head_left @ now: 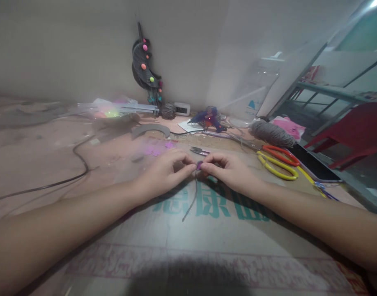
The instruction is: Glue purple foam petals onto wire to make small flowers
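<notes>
My left hand (168, 168) and my right hand (230, 168) meet over the middle of the table, thumbs and forefingers closed on a small purple piece (199, 165). It looks like one of the purple flower cutouts, but the fingers cover much of it. A thin grey yarn strand (192, 201) hangs below the piece onto the printed sheet (176, 234). Just behind the fingertips lie pointed metal blades (200, 151). Several flat purple flower cutouts (154, 149) rest beyond my left hand.
Scissors with red and yellow handles (277, 166), a phone (316, 164) and grey yarn (272, 132) lie at right. At the back are a blue glue gun (210, 117), a grey crescent (151, 130) and a decorated crescent (145, 65). A dark cord (80, 164) runs along the left.
</notes>
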`<state>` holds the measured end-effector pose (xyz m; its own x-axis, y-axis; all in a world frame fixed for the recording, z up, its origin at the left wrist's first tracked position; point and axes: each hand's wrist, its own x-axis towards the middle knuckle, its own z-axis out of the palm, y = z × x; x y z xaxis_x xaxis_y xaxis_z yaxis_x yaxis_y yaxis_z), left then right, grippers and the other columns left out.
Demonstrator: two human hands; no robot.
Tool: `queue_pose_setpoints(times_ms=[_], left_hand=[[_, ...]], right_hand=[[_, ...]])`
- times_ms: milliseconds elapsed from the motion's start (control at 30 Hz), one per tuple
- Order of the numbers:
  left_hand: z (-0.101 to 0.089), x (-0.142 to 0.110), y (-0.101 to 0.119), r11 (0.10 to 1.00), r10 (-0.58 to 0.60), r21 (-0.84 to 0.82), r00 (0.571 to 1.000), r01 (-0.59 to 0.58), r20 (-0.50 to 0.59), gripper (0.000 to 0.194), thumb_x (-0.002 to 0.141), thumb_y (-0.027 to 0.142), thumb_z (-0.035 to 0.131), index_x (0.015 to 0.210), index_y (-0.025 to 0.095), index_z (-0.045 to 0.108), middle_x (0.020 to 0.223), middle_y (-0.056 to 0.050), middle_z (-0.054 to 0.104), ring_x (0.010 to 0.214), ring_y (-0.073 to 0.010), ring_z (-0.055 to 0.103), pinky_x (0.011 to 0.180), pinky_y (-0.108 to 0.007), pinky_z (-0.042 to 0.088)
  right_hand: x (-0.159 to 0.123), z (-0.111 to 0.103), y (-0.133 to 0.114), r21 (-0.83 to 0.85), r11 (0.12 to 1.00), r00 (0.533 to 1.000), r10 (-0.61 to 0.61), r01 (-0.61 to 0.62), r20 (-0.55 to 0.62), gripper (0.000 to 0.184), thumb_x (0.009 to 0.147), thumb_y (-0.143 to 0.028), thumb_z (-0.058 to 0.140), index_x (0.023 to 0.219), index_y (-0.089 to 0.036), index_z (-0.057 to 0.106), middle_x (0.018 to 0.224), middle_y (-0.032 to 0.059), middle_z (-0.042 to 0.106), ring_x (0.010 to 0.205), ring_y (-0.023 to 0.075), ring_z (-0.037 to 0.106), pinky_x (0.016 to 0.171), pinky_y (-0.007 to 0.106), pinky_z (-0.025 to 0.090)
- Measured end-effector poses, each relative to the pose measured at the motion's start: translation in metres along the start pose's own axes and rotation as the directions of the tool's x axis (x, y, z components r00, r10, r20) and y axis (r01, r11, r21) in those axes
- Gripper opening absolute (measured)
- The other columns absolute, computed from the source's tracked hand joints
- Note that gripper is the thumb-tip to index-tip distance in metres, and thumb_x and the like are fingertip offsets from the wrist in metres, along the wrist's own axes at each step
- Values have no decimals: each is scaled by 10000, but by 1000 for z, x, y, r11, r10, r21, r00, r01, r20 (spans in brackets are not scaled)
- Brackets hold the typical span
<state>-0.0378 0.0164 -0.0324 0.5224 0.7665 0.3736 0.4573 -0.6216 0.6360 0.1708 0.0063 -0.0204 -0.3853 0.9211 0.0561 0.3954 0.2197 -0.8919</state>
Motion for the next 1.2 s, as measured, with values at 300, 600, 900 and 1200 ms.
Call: queue_pose_setpoints(times_ms=[300, 600, 900, 1200], left_hand=[[1, 0, -1, 1000, -5, -17, 999, 4, -35, 186, 931, 292, 519, 832, 178, 628, 830, -10, 659, 816, -166, 604, 765, -293, 449], [-1, 0, 1, 1000, -3, -17, 999, 2, -41, 245, 958, 333, 485, 849, 180, 642, 847, -25, 666, 845, -179, 612, 782, -303, 459], [3, -2, -1, 998, 47, 49, 995, -43, -89, 160, 865, 334, 629, 813, 186, 663, 822, -23, 689, 816, -176, 621, 758, -302, 461], [1, -1, -1, 997, 68, 47, 996, -65, -63, 154, 872, 288, 599, 764, 193, 654, 812, -22, 692, 820, -174, 618, 775, -303, 458]], right_hand=[[1, 0, 4, 102, 995, 1000, -22, 22, -6, 340, 867, -496, 602, 836, -159, 626, 705, 4, 638, 647, 118, 603, 636, 246, 472], [1, 1, 0, 83, 996, 1000, 17, -15, -27, 214, 852, -367, 626, 782, -167, 597, 684, 1, 643, 628, 111, 605, 619, 242, 482], [-2, 2, -3, -86, 996, 999, -40, 37, -27, 268, 851, -426, 621, 786, -167, 625, 692, 20, 677, 637, 131, 616, 619, 256, 488], [-1, 1, -1, -127, 988, 996, -85, 84, -2, 208, 867, -358, 602, 773, -173, 622, 715, 18, 687, 661, 129, 620, 629, 245, 482]])
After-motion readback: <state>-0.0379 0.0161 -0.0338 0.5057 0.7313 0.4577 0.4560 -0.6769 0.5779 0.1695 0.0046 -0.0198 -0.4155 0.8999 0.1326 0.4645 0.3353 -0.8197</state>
